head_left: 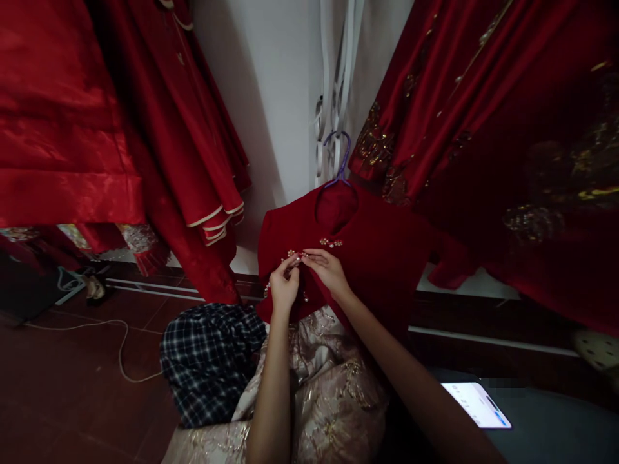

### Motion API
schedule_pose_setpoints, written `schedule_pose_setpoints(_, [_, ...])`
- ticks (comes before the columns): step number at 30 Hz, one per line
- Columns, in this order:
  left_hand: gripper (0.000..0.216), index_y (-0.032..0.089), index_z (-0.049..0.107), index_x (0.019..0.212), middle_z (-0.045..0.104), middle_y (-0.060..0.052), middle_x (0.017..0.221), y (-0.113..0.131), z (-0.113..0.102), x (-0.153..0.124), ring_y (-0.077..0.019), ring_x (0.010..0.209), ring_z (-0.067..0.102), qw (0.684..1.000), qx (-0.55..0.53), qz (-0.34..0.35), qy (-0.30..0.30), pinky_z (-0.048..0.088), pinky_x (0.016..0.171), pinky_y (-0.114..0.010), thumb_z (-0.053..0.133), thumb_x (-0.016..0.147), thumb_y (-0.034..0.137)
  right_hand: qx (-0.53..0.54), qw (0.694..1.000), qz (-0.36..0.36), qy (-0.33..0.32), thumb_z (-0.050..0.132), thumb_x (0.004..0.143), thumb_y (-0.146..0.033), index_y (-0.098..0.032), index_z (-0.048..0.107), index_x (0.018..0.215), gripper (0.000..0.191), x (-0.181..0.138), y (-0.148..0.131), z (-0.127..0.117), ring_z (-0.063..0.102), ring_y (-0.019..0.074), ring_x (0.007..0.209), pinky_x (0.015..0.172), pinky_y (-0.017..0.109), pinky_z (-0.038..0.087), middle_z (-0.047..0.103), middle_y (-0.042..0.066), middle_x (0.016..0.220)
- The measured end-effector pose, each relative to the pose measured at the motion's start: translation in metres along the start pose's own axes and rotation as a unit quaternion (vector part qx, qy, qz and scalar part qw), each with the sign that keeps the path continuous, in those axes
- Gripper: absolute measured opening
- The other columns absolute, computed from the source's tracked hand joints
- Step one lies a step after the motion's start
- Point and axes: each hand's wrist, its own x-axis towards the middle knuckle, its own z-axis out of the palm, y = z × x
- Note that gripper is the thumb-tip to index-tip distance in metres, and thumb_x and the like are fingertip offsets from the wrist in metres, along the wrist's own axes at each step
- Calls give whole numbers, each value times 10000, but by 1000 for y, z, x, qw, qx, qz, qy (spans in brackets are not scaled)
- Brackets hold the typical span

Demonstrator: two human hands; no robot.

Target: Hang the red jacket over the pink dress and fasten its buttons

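A dark red garment (382, 270) hangs on a purple hanger (344, 158), its front turned toward me. Beaded fasteners with pearl-like beads run along its front, and one fastener (331, 243) shows just below the neckline. Lower down, my left hand (284, 283) pinches a beaded fastener (298, 256) at the garment's opening edge. My right hand (327, 270) meets it from the other side, thumb and fingertips closed on the same small fastener. The fingertips partly cover it, so whether its two halves are joined cannot be seen.
Red garments (58, 116) hang at the left, and others with gold decoration (377, 138) at the right. Shiny floral fabric (333, 399) and dark checked cloth (207, 361) lie below my hands. A lit phone (476, 405) rests at lower right. A cable (126, 348) crosses the tiled floor.
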Motion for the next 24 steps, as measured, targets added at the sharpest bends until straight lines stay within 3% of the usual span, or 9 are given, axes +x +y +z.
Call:
schedule_pose_setpoints(5, [352,131,598,1113,645,-98,1102,4,1,-1,-163,989,620,1000,-8,-10,18,481,912,-327,542,773,205,24,999,28,-27,719,589,-322,-159,649,977,426,-1,2,0,626,153,762,742,311,504,677,68,886])
schedule_pose_setpoints(13, [353,140,632,1078,669,-88,1051,5,-1,-1,-169,921,643,999,14,-19,41,505,875,-327,598,760,290,-51,997,-49,-7,628,706,-338,-168,666,965,313,-7,9,5,606,153,763,711,288,490,670,71,894])
schedule_pose_setpoints(18, [332,149,653,1046,688,-72,1000,5,-5,-1,-165,860,655,997,47,-13,52,518,842,-322,595,760,308,-126,984,-123,18,576,764,-352,-196,676,960,270,-16,1,8,601,159,799,766,309,491,647,70,942])
schedule_pose_setpoints(24, [304,172,665,1030,691,-56,997,7,-9,-1,-163,870,654,995,84,2,53,509,859,-315,571,777,311,-176,971,-161,24,543,801,-356,-199,664,929,236,-18,-7,10,598,162,781,752,306,494,626,66,898])
